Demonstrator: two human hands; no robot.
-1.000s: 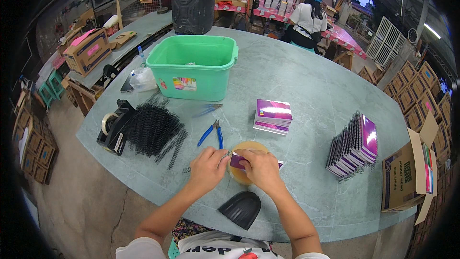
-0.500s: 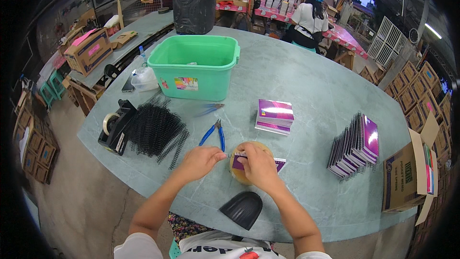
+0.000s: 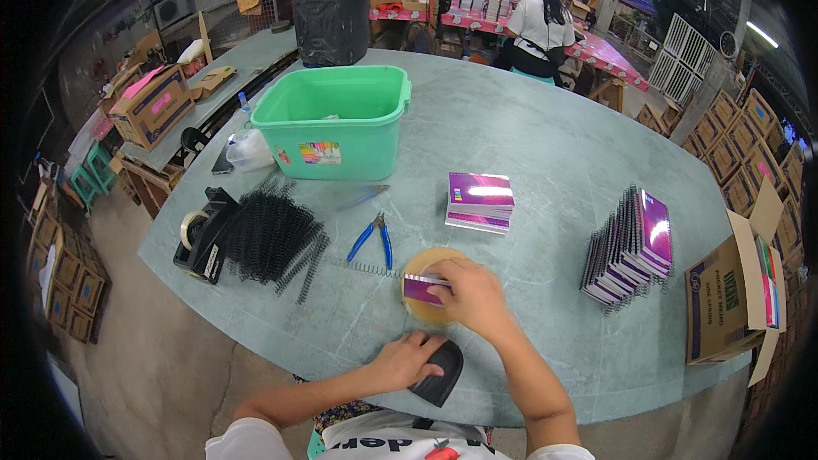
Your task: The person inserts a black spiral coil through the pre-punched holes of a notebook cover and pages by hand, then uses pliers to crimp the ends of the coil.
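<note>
My right hand (image 3: pixel 474 293) pinches a small purple notebook (image 3: pixel 417 291) on top of a round tan disc (image 3: pixel 429 317). A thin black spiral coil (image 3: pixel 372 269) sticks out leftward from the notebook's far edge, its free end lying over the table. At the table's near side, my left hand (image 3: pixel 406 364) rests with fingers apart on a black, ridged, half-dome piece (image 3: pixel 443 379), covering its left part. Blue-handled cutting pliers (image 3: pixel 372 240) lie just beyond the coil, jaws pointing away. Left of them is a heap of loose black coils (image 3: pixel 271 234).
A stack of purple notebooks (image 3: pixel 479 202) stands mid-table; coil-bound ones (image 3: pixel 629 247) stand at right beside an open carton (image 3: pixel 728 311). A tape dispenser (image 3: pixel 204 234) and green bin (image 3: pixel 332 145) are at left. Behind, a person (image 3: pixel 543 30) sits at another table.
My left hand has let go of the coil and moved down onto the black piece. The coil now trails free to the left. My right hand stays on the notebook. The view has shifted slightly.
</note>
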